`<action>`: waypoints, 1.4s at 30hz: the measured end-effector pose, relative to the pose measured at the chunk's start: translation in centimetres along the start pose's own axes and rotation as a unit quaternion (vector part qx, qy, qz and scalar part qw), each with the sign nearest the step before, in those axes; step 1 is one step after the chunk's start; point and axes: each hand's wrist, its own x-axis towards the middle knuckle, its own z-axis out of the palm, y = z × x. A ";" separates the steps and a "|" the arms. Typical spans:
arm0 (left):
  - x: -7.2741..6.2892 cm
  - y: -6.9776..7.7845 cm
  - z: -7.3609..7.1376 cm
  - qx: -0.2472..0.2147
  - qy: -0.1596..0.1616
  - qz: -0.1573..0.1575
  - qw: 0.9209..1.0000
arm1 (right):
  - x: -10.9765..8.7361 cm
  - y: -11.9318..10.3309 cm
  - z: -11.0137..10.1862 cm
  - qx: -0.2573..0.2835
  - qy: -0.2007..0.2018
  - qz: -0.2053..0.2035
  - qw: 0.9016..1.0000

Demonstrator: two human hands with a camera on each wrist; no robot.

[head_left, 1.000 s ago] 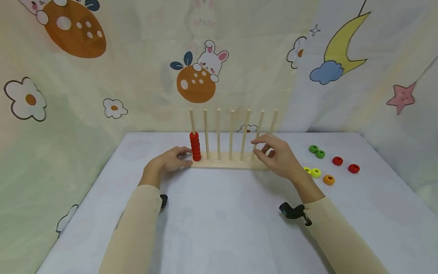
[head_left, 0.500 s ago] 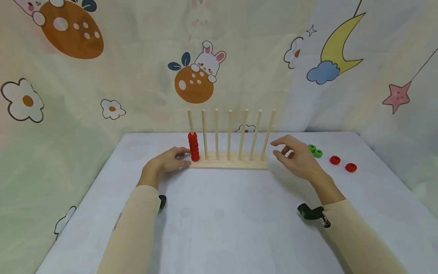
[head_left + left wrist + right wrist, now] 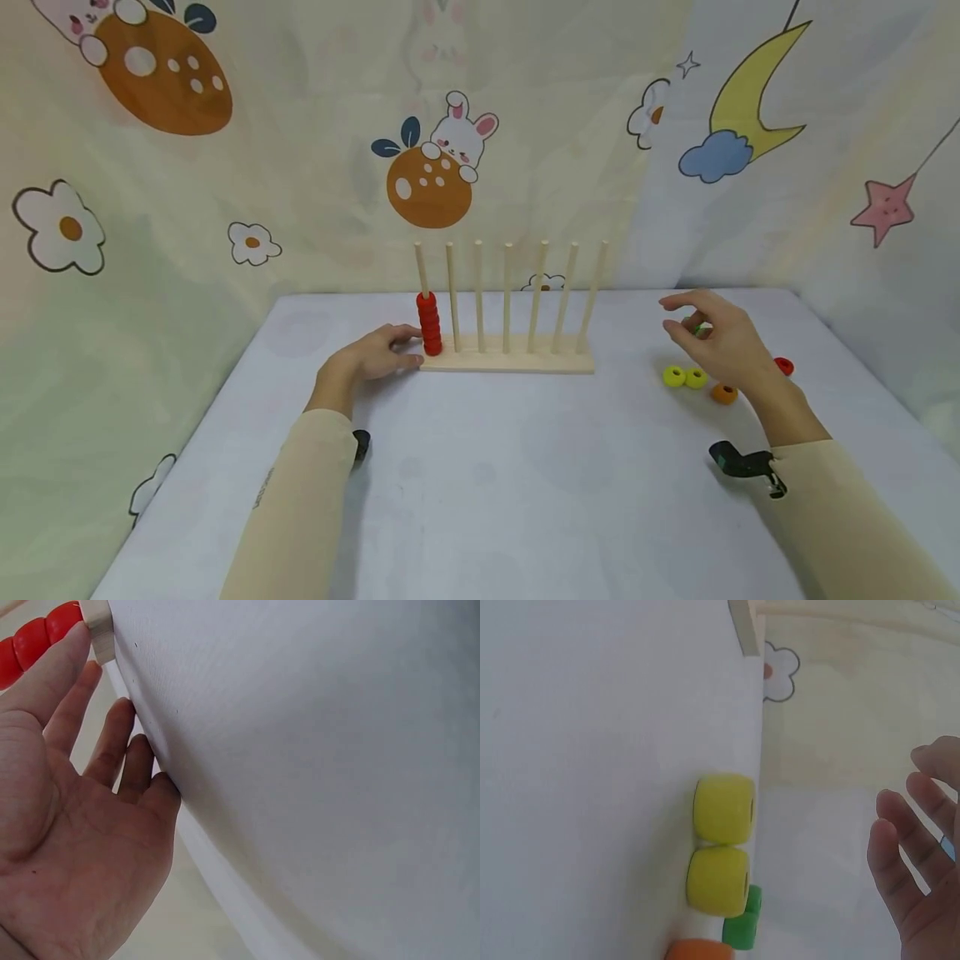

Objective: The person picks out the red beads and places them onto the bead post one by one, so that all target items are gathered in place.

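A wooden peg rack point(image 3: 506, 360) with several upright pegs stands at the back of the table. Red beads point(image 3: 430, 325) are stacked on its leftmost peg. My left hand point(image 3: 371, 353) holds the rack's left end, thumb at the front corner and index finger toward the back. In the left wrist view the thumb overlaps the base end beside the red beads point(image 3: 31, 643). My right hand point(image 3: 723, 343) hovers over the loose beads at the right, fingers loosely bent with nothing between them. Below it lie two yellow beads point(image 3: 673, 377) and an orange bead point(image 3: 724, 393).
Green beads point(image 3: 697, 328) show partly behind the right hand's fingers. A red bead point(image 3: 783, 366) lies beyond the wrist, at the right. A printed cloth point(image 3: 322, 167) hangs behind the white table point(image 3: 480, 492).
My right hand has moved right, from the rack's right-hand pegs to above the loose beads. The left hand stays at the rack's left end.
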 end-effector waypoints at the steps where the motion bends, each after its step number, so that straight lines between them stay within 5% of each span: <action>1: 0.0 0.0 0.0 0.001 0.002 -0.001 1.000 | 0.0 0.3 -0.2 0.001 0.002 0.005 1.000; 10: 0.1 0.1 -0.1 -0.004 0.000 0.001 1.000 | -1.0 2.5 -1.3 -0.013 0.014 0.045 0.999; 23: -0.1 0.1 0.0 -0.006 0.004 0.004 1.000 | -2.2 4.5 -4.7 -0.099 -0.095 0.149 0.979; 34: 0.0 -0.3 0.1 -0.017 0.007 -0.002 1.000 | -3.5 6.6 -4.7 -0.103 -0.112 0.202 0.967; 42: 0.1 -0.2 0.1 -0.017 0.007 -0.002 1.000 | -3.6 7.3 -5.0 -0.130 -0.202 0.244 0.939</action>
